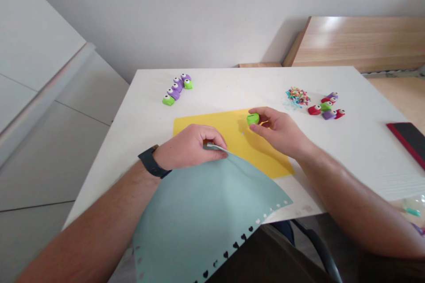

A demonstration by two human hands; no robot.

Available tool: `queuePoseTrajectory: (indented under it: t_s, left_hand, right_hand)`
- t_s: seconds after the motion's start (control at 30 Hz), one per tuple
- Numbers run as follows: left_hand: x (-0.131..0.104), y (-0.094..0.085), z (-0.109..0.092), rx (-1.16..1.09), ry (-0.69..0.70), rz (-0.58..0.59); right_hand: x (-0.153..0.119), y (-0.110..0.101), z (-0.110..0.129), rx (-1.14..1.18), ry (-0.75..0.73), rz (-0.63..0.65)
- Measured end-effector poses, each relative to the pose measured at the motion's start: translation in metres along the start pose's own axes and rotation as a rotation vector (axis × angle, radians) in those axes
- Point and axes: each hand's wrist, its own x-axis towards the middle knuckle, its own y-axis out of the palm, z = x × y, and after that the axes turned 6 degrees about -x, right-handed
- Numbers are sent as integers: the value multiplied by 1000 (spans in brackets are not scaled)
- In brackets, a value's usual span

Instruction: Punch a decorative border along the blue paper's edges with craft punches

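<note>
My left hand [195, 147] pinches the upper edge of a pale blue-green sheet of paper [206, 203]. The sheet hangs down over the table's front edge, and a row of small punched shapes, several of them hearts, runs along its lower border. Between the fingertips of my right hand [277, 130] is a small green craft punch [253, 119], held above a yellow sheet [232, 124] that lies flat on the table. A tiny pale scrap [242, 133] rests on the yellow sheet.
Purple and green punches [175, 93] stand at the back left of the white table [146, 110]. On the right are a heap of coloured paper cutouts [298, 96], more punches [327, 106] and a black-and-red flat object [407, 139]. A wooden board [358, 42] stands behind.
</note>
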Motion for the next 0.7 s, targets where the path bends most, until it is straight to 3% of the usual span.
queuePoseTrajectory:
  t_s: [0.07, 0.23, 0.43, 0.7]
  left_hand:
    - [0, 0, 0, 7, 3, 4]
    - [0, 1, 0, 31, -6, -6]
    - [1, 2, 1, 43, -12, -18]
    - [0, 2, -3, 53, -41, -25]
  right_hand:
    - [1, 0, -2, -130, -56, -39]
    - [2, -4, -8, -375, -142, 12]
    - [4, -8, -11, -370, -147, 5]
    - [6, -11, -11, -265, -36, -152]
